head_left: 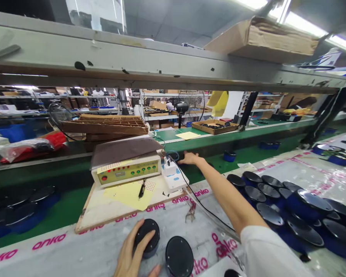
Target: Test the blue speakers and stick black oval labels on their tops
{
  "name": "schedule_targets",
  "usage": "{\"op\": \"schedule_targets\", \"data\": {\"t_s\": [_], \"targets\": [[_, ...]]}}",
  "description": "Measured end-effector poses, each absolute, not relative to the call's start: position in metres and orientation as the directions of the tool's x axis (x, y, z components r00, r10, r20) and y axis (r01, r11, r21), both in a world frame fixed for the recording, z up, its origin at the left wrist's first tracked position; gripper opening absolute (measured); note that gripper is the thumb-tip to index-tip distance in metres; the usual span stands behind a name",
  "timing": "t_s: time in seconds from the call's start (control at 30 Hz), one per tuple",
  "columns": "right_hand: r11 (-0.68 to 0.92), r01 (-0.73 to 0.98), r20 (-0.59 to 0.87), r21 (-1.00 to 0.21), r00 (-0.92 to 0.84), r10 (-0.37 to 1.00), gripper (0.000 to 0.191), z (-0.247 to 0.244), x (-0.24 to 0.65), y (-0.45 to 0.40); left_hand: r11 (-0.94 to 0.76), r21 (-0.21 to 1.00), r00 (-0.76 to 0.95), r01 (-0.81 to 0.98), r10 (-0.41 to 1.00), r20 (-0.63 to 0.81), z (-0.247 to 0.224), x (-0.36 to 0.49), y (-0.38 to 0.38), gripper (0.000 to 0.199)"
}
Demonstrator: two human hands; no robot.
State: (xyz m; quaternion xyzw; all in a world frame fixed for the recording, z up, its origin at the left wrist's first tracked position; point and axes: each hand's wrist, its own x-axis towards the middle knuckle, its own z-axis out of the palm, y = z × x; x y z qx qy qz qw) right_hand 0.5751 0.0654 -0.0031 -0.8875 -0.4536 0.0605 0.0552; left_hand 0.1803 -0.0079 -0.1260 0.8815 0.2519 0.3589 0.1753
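Observation:
My left hand (132,252) is at the bottom centre, its fingers curved round a black-topped round part (150,235) on the plastic-covered table. Just right of it lies a second round black part (179,256). My right arm stretches forward past a white power strip (174,180), and my right hand (191,158) is over the green conveyor behind it. What the fingers of that hand hold, if anything, is hidden. Left of the strip stands a control box (127,173) with green and red buttons, on a board with yellow paper (129,195).
Many blue parts with black tops (269,213) crowd the table at the right; more (17,207) sit on the conveyor at the left. A metal shelf beam (161,61) crosses overhead. A black cable (204,209) runs across the table.

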Motion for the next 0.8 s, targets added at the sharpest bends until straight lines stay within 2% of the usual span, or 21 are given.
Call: {"op": "schedule_targets", "data": {"t_s": [0.13,0.23,0.33,0.47,0.6,0.8], "targets": [[-0.692,0.698,-0.097,-0.185,0.688,0.719,0.037,-0.009,0.6,0.021,-0.751,0.571,0.625,0.332,0.629,0.463,-0.118,0.178,-0.014,0.041],[-0.695,0.675,-0.084,-0.247,0.699,0.71,0.035,-0.01,0.601,-0.002,-0.695,0.635,0.643,0.336,0.662,0.385,-0.108,0.176,-0.016,0.037],[-0.651,0.694,0.01,-0.308,0.686,0.727,0.035,0.004,0.593,-0.013,-0.661,0.672,0.64,0.334,0.682,0.354,-0.101,0.174,-0.015,0.034],[-0.557,0.741,0.143,-0.376,0.64,0.755,0.036,0.023,0.577,-0.032,-0.689,0.65,0.685,0.32,0.643,0.343,-0.1,0.171,-0.008,0.036],[-0.501,0.745,0.207,-0.44,0.628,0.75,0.035,0.005,0.557,-0.053,-0.712,0.632,0.696,0.305,0.62,0.363,-0.104,0.171,-0.004,0.037],[-0.417,0.697,0.299,-0.583,0.662,0.688,0.035,-0.019,0.534,-0.06,-0.67,0.687,0.626,0.282,0.671,0.397,-0.103,0.176,-0.015,0.034]]}}
